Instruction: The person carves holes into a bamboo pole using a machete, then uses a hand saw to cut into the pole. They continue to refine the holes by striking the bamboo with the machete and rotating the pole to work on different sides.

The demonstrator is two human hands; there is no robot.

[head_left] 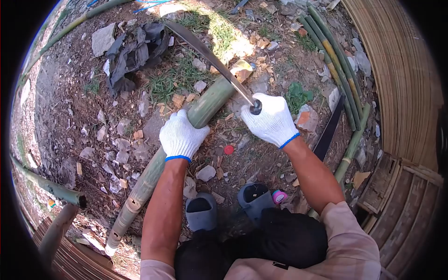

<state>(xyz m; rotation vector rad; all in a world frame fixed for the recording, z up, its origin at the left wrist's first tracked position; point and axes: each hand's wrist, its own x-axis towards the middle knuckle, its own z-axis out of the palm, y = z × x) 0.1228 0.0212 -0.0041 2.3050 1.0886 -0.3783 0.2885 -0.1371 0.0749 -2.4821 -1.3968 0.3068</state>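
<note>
A thick green bamboo pole [212, 101] slants across the ground from lower left to upper middle. My left hand [183, 135], in a white knit glove with a blue cuff, is wrapped round its middle. In my right hand [271, 120], gloved the same way, is the dark handle of a machete [205, 53]. The long curved blade points up and to the left, and it crosses over the far end of the pole in this view. A pale, freshly cut face shows at that end.
Stones and bamboo chips [178, 100] litter the dirt. A crumpled black plastic sheet [135, 56] lies upper left. Several thin bamboo poles [333, 60] and a dark saw-like blade [330, 126] lie at right, near a stack of bamboo slats [396, 70]. My sandals [201, 212] are close below.
</note>
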